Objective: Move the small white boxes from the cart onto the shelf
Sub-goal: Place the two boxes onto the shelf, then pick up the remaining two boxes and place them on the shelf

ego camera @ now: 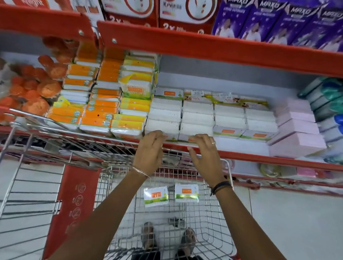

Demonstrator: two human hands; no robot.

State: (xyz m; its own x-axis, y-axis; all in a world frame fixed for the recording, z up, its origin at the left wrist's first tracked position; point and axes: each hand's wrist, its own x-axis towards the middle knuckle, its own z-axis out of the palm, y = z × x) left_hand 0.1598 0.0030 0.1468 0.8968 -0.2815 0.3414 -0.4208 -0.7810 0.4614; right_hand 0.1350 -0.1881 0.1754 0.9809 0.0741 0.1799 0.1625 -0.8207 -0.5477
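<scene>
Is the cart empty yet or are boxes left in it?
Not empty. Two small white boxes lie flat on the cart's wire floor, one tilted, one squarer. Both hands, left and right, are up at the shelf edge.

Red-edged store shelving (223,47) above a pale tiled floor (293,229).

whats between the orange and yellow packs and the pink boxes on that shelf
In the head view, rows of small white boxes fill the stretch between the orange and yellow packs and the pink boxes. Both hands, left and right, are at the front row.
</scene>
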